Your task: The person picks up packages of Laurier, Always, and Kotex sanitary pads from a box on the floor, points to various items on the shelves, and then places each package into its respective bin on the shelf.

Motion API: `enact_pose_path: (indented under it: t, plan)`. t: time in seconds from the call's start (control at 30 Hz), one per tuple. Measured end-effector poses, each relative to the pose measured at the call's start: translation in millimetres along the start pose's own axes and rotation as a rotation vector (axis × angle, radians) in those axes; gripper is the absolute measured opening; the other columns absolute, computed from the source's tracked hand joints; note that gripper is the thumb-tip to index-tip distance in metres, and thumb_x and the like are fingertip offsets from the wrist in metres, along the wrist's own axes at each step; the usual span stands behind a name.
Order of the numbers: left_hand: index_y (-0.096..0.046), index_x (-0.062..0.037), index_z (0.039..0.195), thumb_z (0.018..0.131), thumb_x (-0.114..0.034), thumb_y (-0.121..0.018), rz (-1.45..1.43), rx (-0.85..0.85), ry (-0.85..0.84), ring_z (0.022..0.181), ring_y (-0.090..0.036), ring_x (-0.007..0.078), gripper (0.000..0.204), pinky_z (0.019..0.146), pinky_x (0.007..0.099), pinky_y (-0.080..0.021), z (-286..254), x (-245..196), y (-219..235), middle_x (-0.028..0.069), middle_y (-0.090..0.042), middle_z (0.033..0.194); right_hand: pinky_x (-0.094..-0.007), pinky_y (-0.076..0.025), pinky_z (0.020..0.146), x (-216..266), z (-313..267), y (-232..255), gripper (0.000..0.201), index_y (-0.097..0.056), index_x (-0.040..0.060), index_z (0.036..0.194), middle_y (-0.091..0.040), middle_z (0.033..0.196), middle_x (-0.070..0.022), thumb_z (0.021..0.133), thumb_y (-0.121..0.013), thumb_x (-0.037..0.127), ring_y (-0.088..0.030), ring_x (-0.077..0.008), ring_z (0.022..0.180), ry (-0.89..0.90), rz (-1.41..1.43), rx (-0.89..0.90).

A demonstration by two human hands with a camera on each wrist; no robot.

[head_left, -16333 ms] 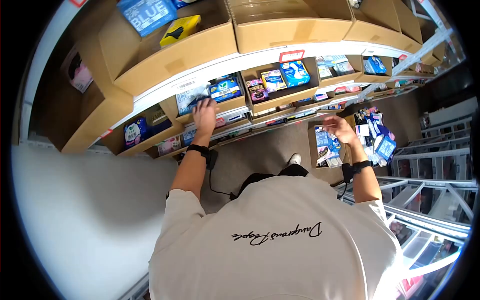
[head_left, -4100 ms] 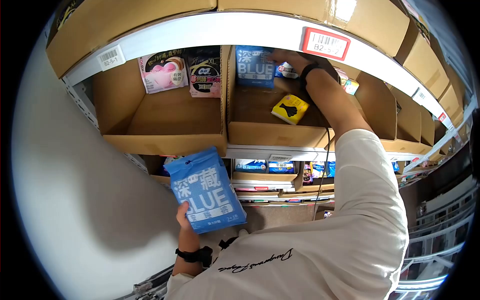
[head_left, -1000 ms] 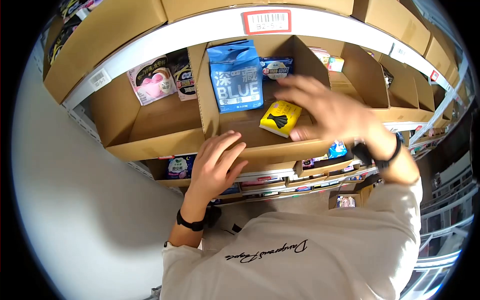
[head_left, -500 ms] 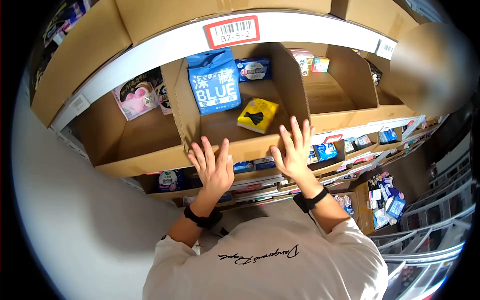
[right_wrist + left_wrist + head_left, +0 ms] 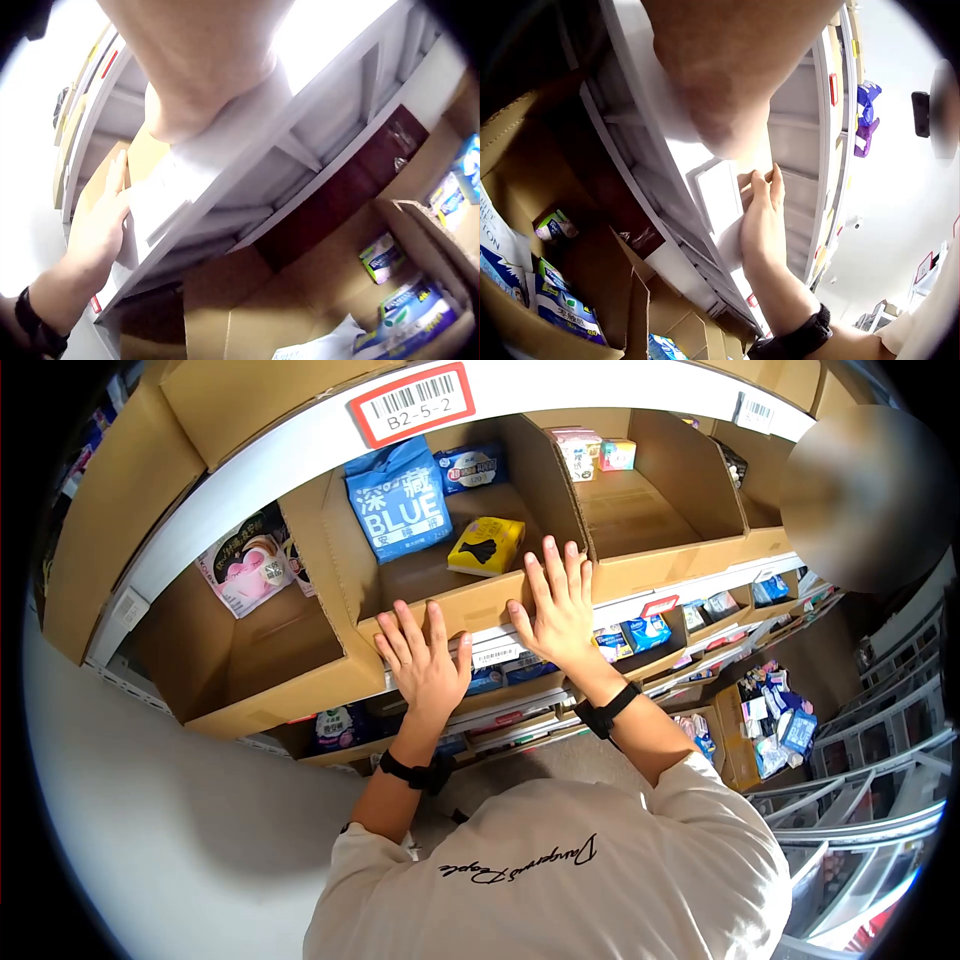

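In the head view, my left hand and right hand press with straight fingers against the front wall of a cardboard bin. A blue bag lettered BLUE stands inside at the left. Behind it on the right is a darker blue pack. Near the front wall lies a yellow pack with a black print. The left wrist view shows the left hand large and blurred at the top. In the right wrist view, the right hand lies over the white shelf edge.
A neighbouring bin on the left juts forward and holds a pink pack. To the right, another bin has small boxes at its back. A label B2-5-2 hangs above. A carton of packs stands on the floor.
The left hand held a blue bag, which now stands in the bin. The right hand has left the yellow pack. Both hands have met the front wall, and the bin has slid back.
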State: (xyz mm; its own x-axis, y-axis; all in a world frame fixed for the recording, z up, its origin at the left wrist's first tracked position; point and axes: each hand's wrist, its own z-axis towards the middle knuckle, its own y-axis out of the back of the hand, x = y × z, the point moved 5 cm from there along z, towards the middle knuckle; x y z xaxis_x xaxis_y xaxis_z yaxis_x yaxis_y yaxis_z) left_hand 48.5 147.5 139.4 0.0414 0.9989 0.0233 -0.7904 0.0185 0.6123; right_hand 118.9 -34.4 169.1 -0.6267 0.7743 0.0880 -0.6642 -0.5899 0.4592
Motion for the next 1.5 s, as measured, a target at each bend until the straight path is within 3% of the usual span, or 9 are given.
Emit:
enact_pose_path:
  t: [0.23, 0.33, 0.47, 0.53, 0.8, 0.93, 1.07, 1.23, 1.5]
  plan:
    - [-0.04, -0.0014, 0.141, 0.091, -0.031, -0.061, -0.357, -0.134, 0.079, 0.145, -0.009, 0.0501, 0.062, 0.111, 0.0674, -0.008, 11, -22, 23, 0.0277, -0.016, 0.157, -0.0556, -0.025, 0.113, -4, -8, 23, 0.063, -0.044, 0.0066, 0.141, -0.03, 0.154, -0.0193, 0.086, -0.065, 0.028, -0.026, -0.0423, 0.143, 0.025, 0.238, 0.099]
    - [-0.052, 0.0004, 0.12, 0.091, -0.024, -0.062, -0.663, -0.194, -0.175, 0.139, -0.026, 0.0499, 0.039, 0.11, 0.0631, -0.023, 17, -73, 28, 0.0323, -0.029, 0.148, -0.051, -0.033, 0.112, -19, -48, 59, 0.044, -0.056, 0.0046, 0.124, -0.042, 0.146, -0.0193, 0.085, -0.066, 0.022, -0.037, -0.0398, 0.138, 0.074, 0.405, 0.153]
    - [-0.059, 0.0017, 0.1, 0.088, -0.01, -0.064, -1.087, 0.148, -0.333, 0.117, -0.055, 0.0421, 0.017, 0.099, 0.0475, -0.045, 14, -163, 1, 0.027, -0.055, 0.128, -0.0501, -0.038, 0.106, -74, -130, 82, 0.017, -0.063, 0.0058, 0.097, -0.061, 0.117, -0.0112, 0.086, -0.065, 0.018, -0.056, -0.0295, 0.118, -0.073, 0.366, 0.314]
    - [-0.061, 0.003, 0.094, 0.087, -0.004, -0.063, -1.201, 0.369, -0.358, 0.113, -0.059, 0.0366, 0.01, 0.096, 0.0427, -0.047, 8, -213, -22, 0.0221, -0.06, 0.123, -0.0463, -0.042, 0.099, -109, -168, 93, 0.015, -0.065, 0.0081, 0.09, -0.064, 0.091, -0.0065, 0.087, -0.061, 0.023, -0.061, -0.028, 0.093, -0.246, 0.258, 0.357]
    - [-0.061, 0.0035, 0.094, 0.088, -0.002, -0.062, -1.378, 0.912, -0.502, 0.105, -0.063, 0.03, 0.008, 0.092, 0.0367, -0.048, -15, -408, -92, 0.018, -0.064, 0.116, -0.0451, -0.052, 0.083, -291, -391, 169, 0.017, -0.068, 0.0062, 0.093, -0.07, 0.091, -0.0189, 0.083, -0.061, 0.02, -0.066, -0.0393, 0.092, -1.479, 0.221, 0.226]
    - [-0.061, 0.0031, 0.096, 0.092, -0.001, -0.059, -1.381, 1.179, -0.416, 0.107, -0.062, 0.0205, 0.005, 0.091, 0.0303, -0.048, -46, -511, -150, 0.0151, -0.062, 0.121, -0.0418, -0.052, 0.081, -386, -576, 190, 0.028, -0.068, -0.0004, 0.094, -0.07, 0.091, -0.0211, 0.082, -0.066, 0.025, -0.068, -0.036, 0.09, -1.854, 0.054, 0.135]
    - [-0.061, -0.0011, 0.103, 0.095, -0.002, -0.057, -1.409, 1.585, 0.111, 0.106, -0.062, 0.0175, 0.009, 0.089, 0.0287, -0.049, -123, -600, -228, 0.0125, -0.06, 0.125, -0.0471, -0.052, 0.086, -449, -734, 205, 0.047, -0.06, -0.0054, 0.107, -0.067, 0.102, -0.0271, 0.08, -0.069, 0.032, -0.065, -0.0416, 0.097, -2.131, 0.034, 0.316]
    - [-0.06, -0.0025, 0.106, 0.097, -0.005, -0.055, -1.312, 1.83, 0.149, 0.11, -0.06, 0.0205, 0.01, 0.094, 0.0342, -0.046, -207, -690, -302, 0.0133, -0.059, 0.126, -0.0458, -0.052, 0.087, -511, -912, 192, 0.068, -0.049, -0.0107, 0.118, -0.065, 0.106, -0.0321, 0.08, -0.071, 0.041, -0.064, -0.044, 0.102, -2.289, -0.069, 0.464]
    - [-0.058, -0.0027, 0.106, 0.097, -0.006, -0.056, -1.069, 1.942, 0.42, 0.106, -0.063, 0.0212, 0.01, 0.092, 0.0327, -0.048, -307, -702, -410, 0.0138, -0.061, 0.122, -0.0413, -0.046, 0.098, -617, -1075, 110, 0.095, -0.031, -0.0206, 0.13, -0.055, 0.123, -0.0393, 0.081, -0.071, 0.05, -0.056, -0.0441, 0.118, -2.511, 0.066, -0.017]
